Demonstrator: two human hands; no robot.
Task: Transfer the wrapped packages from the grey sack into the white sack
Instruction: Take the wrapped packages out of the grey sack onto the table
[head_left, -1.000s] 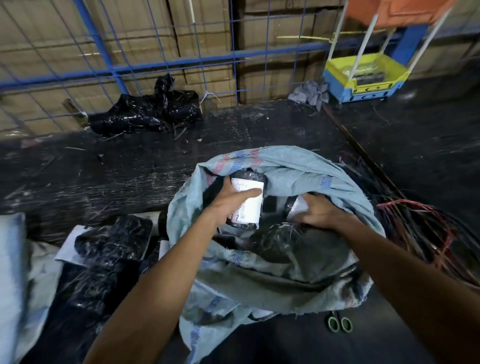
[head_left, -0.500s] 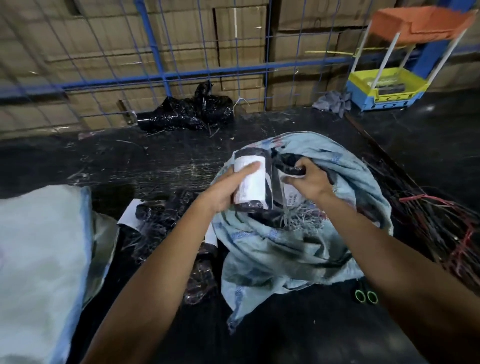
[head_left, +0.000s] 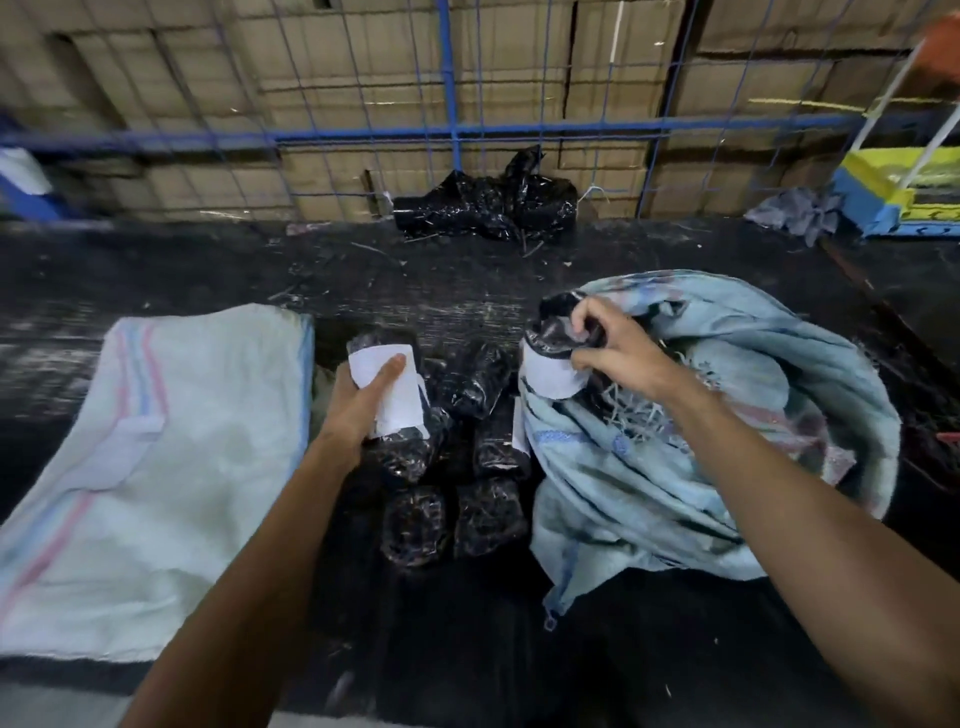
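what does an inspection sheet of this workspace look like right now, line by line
surface: dark scuffed table, littered with bits of debris
job's things: grey sack crumpled at right; white sack lying flat at left; black wrapped packages piled between them
clutter: black plastic bundle by the fence; grey rag far right
grippers: left hand holds a labelled package; right hand grips another package at the grey sack's mouth
cables: nothing seen
surroundings: blue wire fence, cardboard boxes behind it, yellow and blue tray at right
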